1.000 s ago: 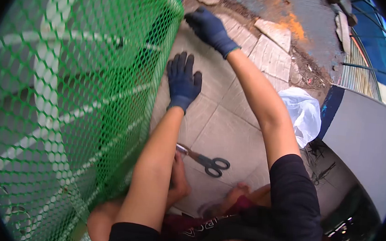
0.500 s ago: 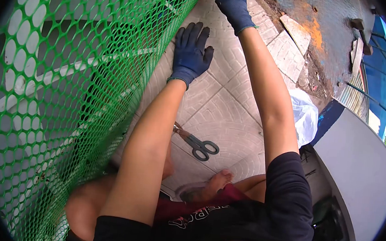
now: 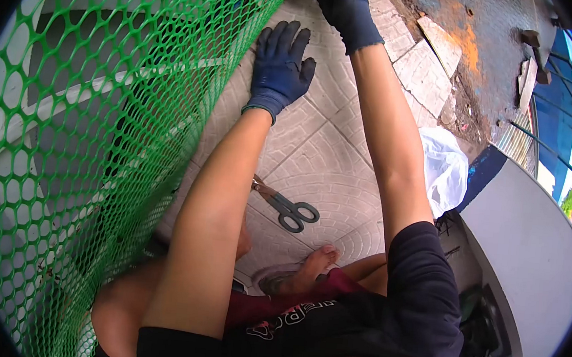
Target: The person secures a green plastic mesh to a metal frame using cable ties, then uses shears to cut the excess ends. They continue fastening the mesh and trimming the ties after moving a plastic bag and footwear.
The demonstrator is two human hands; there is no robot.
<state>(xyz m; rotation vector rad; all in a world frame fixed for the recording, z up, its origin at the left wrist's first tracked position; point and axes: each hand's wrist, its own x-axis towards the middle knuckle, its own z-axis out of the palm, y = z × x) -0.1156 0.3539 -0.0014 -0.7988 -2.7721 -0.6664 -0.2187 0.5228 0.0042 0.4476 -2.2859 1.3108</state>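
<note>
A sheet of green plastic mesh (image 3: 101, 115) stands upright along my left side. My left hand (image 3: 280, 69), in a dark blue glove, lies with fingers stretched out on the tiled floor (image 3: 322, 158), close beside the mesh's lower edge. Farther forward, my right hand (image 3: 343, 10), gloved alike, is bent around the far edge of the mesh at the top of the view; its fingertips are partly cut off. A pair of scissors (image 3: 290, 213) with dark grey-green handles rests on the tiles between my forearms, its blade tips hidden behind my left forearm.
A white plastic bag (image 3: 442, 172) sits right of my right arm, near a grey curved panel (image 3: 525, 247). Broken tile pieces (image 3: 440, 44) lie at the far right beside a dirt strip. Behind the mesh are grey panels with white bars. My bare foot (image 3: 316, 266) is on the floor.
The view has shifted slightly, so the scissors, bag and tiles sit a little differently. Both hands keep nearly the same pose at the mesh; the scissors have stayed on the floor.
</note>
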